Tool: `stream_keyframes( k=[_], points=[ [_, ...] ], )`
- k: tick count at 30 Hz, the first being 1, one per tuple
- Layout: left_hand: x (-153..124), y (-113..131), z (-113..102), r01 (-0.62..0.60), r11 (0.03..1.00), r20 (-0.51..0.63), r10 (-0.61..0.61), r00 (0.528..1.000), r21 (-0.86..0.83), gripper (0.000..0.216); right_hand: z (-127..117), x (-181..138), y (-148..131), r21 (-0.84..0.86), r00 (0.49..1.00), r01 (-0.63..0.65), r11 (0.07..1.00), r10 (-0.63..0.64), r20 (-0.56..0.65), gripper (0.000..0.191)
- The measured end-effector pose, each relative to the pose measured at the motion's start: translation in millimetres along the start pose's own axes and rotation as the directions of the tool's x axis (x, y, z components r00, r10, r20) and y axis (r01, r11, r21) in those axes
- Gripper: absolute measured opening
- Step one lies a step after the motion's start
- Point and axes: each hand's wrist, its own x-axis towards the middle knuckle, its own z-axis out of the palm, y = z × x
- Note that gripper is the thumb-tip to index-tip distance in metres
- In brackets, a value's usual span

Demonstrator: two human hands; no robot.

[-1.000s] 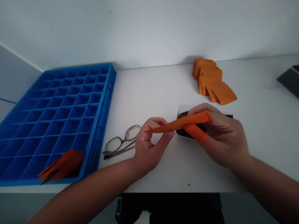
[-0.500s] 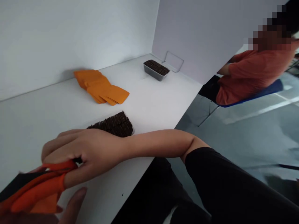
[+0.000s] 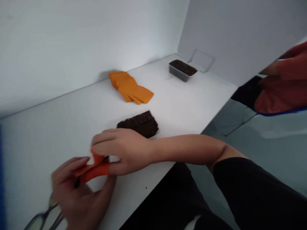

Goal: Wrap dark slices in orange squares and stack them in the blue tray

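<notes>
My left hand (image 3: pixel 76 191) and my right hand (image 3: pixel 124 150) meet low at the left over the white table (image 3: pixel 48 134). Both pinch one orange piece (image 3: pixel 94 167) that is stretched between them; my right thumb and forefinger wear orange finger covers. Just behind my right hand lies a small clear tray of dark brown pieces (image 3: pixel 140 124). A fanned stack of orange sheets (image 3: pixel 130 86) lies farther back near the wall.
A grey tray of dark pieces (image 3: pixel 182 69) stands in the far corner by a clear lid (image 3: pixel 202 59). Spectacles (image 3: pixel 45 217) lie under my left hand. A person in an orange top (image 3: pixel 283 83) sits at the right. The table's edge runs diagonally to the floor.
The view has swung back a little to the left. My hands have risen in the picture and my left hand now shows more, still pinching the orange piece with the right.
</notes>
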Motion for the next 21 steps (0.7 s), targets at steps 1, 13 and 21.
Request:
stream_keyframes(
  k=[1,13,21],
  points=[
    [-2,1,2,-0.035,0.996,-0.018,0.036,0.999,0.088,0.06,4,-2,0,0.03,1.0,0.01,1.0,-0.009,-0.029,0.015],
    [-2,7,2,0.012,0.998,0.217,-0.025,0.976,0.061,0.034,23,-8,-4,0.154,0.978,0.029,0.988,0.004,-0.21,0.05],
    [3,8,7,0.293,0.912,0.152,-0.258,0.954,-0.287,0.032,12,-7,-1,-0.282,0.902,0.273,0.92,-0.347,-0.259,0.041]
  ],
)
